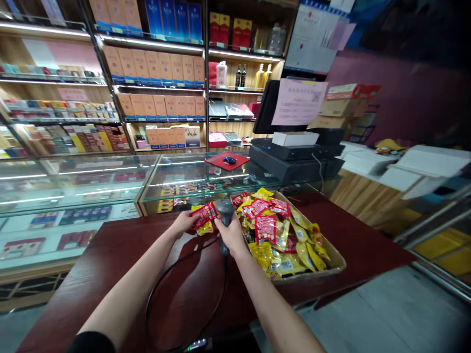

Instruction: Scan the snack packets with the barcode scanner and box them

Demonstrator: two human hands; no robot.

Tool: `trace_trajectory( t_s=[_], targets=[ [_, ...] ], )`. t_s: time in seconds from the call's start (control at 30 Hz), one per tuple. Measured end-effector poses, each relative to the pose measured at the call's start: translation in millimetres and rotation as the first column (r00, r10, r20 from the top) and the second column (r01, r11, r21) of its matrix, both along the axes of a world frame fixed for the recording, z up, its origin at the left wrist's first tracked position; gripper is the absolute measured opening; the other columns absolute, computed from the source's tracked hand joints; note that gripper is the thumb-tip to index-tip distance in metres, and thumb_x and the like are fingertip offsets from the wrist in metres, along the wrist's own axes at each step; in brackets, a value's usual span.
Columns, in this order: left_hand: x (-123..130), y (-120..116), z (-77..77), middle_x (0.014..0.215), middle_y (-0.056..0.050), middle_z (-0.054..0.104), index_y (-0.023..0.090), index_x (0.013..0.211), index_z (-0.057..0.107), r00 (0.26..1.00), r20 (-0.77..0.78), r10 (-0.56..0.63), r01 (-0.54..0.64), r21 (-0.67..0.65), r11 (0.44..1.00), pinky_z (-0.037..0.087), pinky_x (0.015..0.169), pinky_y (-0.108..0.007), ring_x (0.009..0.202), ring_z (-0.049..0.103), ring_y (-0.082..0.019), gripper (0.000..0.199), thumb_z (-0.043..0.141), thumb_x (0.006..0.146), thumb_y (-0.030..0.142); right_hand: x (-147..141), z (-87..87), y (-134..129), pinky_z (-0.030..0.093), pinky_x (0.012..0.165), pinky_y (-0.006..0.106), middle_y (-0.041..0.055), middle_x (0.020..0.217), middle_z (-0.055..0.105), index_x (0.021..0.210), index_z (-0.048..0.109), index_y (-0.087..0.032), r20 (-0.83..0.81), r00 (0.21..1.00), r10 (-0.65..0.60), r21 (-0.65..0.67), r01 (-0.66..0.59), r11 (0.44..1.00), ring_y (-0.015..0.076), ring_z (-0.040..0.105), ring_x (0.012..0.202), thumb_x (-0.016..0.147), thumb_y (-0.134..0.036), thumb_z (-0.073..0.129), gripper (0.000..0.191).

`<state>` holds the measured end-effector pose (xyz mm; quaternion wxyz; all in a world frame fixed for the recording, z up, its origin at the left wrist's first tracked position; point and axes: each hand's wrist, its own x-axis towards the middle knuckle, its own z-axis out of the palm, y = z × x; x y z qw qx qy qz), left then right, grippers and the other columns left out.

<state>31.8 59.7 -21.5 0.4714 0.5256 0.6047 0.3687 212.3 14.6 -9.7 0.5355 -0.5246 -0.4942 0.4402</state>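
Note:
My left hand (184, 223) is closed on a red snack packet (206, 214) by its left end. Under and around that packet shows a yellow snack packet (205, 228); whether it is also gripped I cannot tell. My right hand (232, 235) is wrapped round the handle of a dark grey barcode scanner (224, 210), its head up and close to the red packet. A black cable (225, 279) runs down from the handle and loops over the table. Right of the scanner stands an open cardboard box (336, 260) heaped with red and yellow snack packets (265, 229).
The dark red table (125, 260) meets a glass display counter (176, 171). On the counter are a mouse (229, 160) on a red mat (217, 161) and a black cash register (287, 164) with a monitor (267, 108). Behind are shelves of boxed goods (158, 68).

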Motion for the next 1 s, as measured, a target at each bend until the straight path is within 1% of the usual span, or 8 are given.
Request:
trace_trajectory(
  t_s=[0.07, 0.17, 0.3, 0.43, 0.53, 0.63, 0.77, 1.0],
  targets=[
    [-17.1, -9.7, 3.4, 0.082, -0.011, 0.07, 0.011, 0.097, 0.067, 0.951, 0.309, -0.013, 0.05, -0.112, 0.992, 0.053, 0.064, -0.032, 0.064, 0.065, -0.018, 0.027, 0.065, 0.079, 0.031, -10.9, -1.0, 17.1, 0.051, 0.057, 0.027, 0.0048, 0.079, 0.067, 0.092, 0.058, -0.018, 0.096, 0.992, -0.081, 0.034, 0.078, 0.996, 0.0198, 0.065, 0.069, 0.067, -0.039, 0.066, 0.033],
    [-39.2, -24.1, 7.9, 0.091, -0.012, 0.07, 0.011, 0.1, 0.066, 0.872, 0.49, -0.004, 0.098, -0.167, 0.981, 0.055, 0.066, -0.031, 0.07, 0.066, -0.017, 0.029, 0.07, 0.076, 0.026, -23.0, 1.8, 31.7, 0.052, 0.066, 0.029, 0.0065, 0.082, 0.069, 0.089, 0.06, -0.018, 0.149, 0.984, -0.097, 0.045, 0.091, 0.995, 0.0217, 0.066, 0.077, 0.066, -0.037, 0.067, 0.031],
    [-61.8, -36.0, 12.3, 0.094, -0.01, 0.07, 0.013, 0.107, 0.064, 0.865, 0.495, -0.086, 0.195, -0.172, 0.966, 0.056, 0.063, -0.028, 0.072, 0.066, -0.016, 0.035, 0.073, 0.075, 0.026, -33.9, 4.0, 35.5, 0.052, 0.068, 0.029, 0.0052, 0.079, 0.07, 0.084, 0.062, -0.017, 0.08, 0.996, 0.028, 0.0, -0.028, 1.0, 0.0205, 0.066, 0.075, 0.061, -0.035, 0.071, 0.03],
    [-73.8, -33.1, 18.3, 0.085, -0.007, 0.07, 0.013, 0.103, 0.066, 0.887, 0.43, -0.169, 0.255, -0.152, 0.955, 0.051, 0.056, -0.021, 0.064, 0.063, -0.012, 0.038, 0.078, 0.07, 0.027, -40.2, -3.3, 35.2, 0.053, 0.061, 0.029, 0.0035, 0.074, 0.069, 0.082, 0.062, -0.016, -0.018, 0.997, 0.079, -0.109, -0.08, 0.991, 0.0196, 0.066, 0.069, 0.056, -0.031, 0.075, 0.033],
    [-70.9, -21.9, 21.7, 0.082, -0.006, 0.07, 0.013, 0.095, 0.066, 0.912, 0.404, -0.076, 0.141, -0.133, 0.981, 0.051, 0.057, -0.019, 0.064, 0.064, -0.011, 0.033, 0.079, 0.069, 0.029, -43.8, -11.9, 32.9, 0.053, 0.055, 0.028, 0.003, 0.072, 0.068, 0.083, 0.061, -0.016, -0.215, 0.973, 0.084, -0.192, -0.127, 0.973, 0.0178, 0.065, 0.062, 0.055, -0.028, 0.076, 0.034],
    [-57.4, -11.2, 20.6, 0.085, -0.007, 0.071, 0.013, 0.087, 0.066, 0.856, 0.512, 0.074, -0.004, -0.136, 0.991, 0.054, 0.067, -0.021, 0.072, 0.067, -0.012, 0.026, 0.079, 0.069, 0.027, -49.0, -19.1, 27.2, 0.054, 0.054, 0.028, 0.0033, 0.073, 0.068, 0.085, 0.06, -0.016, -0.32, 0.946, 0.049, -0.22, -0.125, 0.967, 0.0159, 0.064, 0.059, 0.059, -0.028, 0.074, 0.032],
    [-37.5, -6.4, 15.0, 0.091, -0.01, 0.072, 0.012, 0.09, 0.068, 0.78, 0.619, 0.089, 0.018, -0.165, 0.986, 0.057, 0.075, -0.028, 0.079, 0.069, -0.017, 0.025, 0.079, 0.069, 0.022, -56.1, -24.2, 17.4, 0.055, 0.055, 0.027, 0.0025, 0.076, 0.068, 0.086, 0.058, -0.017, -0.359, 0.933, -0.01, -0.181, -0.059, 0.982, 0.0153, 0.064, 0.06, 0.06, -0.029, 0.073, 0.032],
    [-32.5, -4.6, 20.1, 0.084, -0.008, 0.071, 0.013, 0.093, 0.065, 0.812, 0.574, 0.1, 0.031, -0.214, 0.976, 0.058, 0.062, -0.029, 0.067, 0.068, -0.016, 0.029, 0.079, 0.068, 0.016, -57.7, -21.3, 8.6, 0.054, 0.049, 0.026, 0.0023, 0.082, 0.066, 0.095, 0.054, -0.02, -0.271, 0.963, 0.016, -0.134, -0.054, 0.99, 0.0171, 0.065, 0.066, 0.062, -0.031, 0.071, 0.039]
  ],
)
